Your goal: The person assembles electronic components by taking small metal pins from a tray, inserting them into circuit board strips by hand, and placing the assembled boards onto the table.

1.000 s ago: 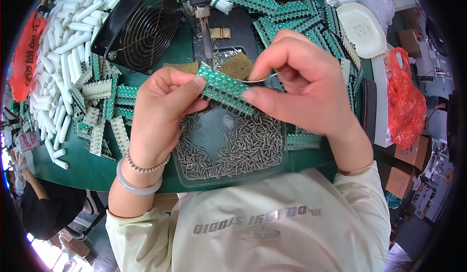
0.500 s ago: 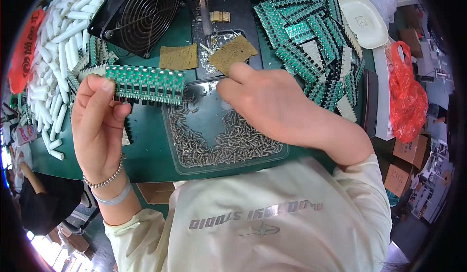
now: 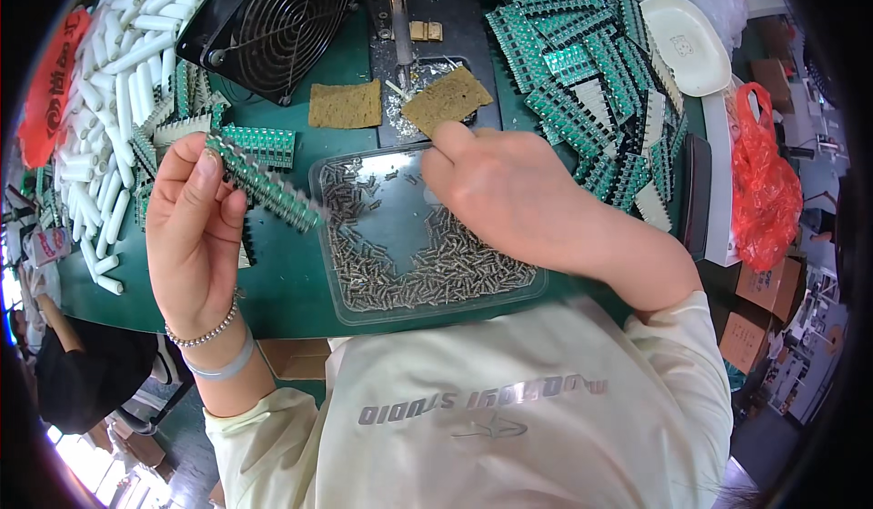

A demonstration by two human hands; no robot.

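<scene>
green board [image 3: 270, 189], pinched by left hand [image 3: 194, 201], has tipped edgewise; right hand [image 3: 496, 186]: grip hidden.

Green table [image 3: 286, 295] beneath clear tray [image 3: 386, 222], black fan [image 3: 277, 36], circuit boards [image 3: 566, 116]

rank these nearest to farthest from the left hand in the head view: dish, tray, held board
From the left hand:
1. Held board: in its fingers, pointing down to the right.
2. Tray: just right of the hand.
3. Dish: far right, toward the top.
</scene>
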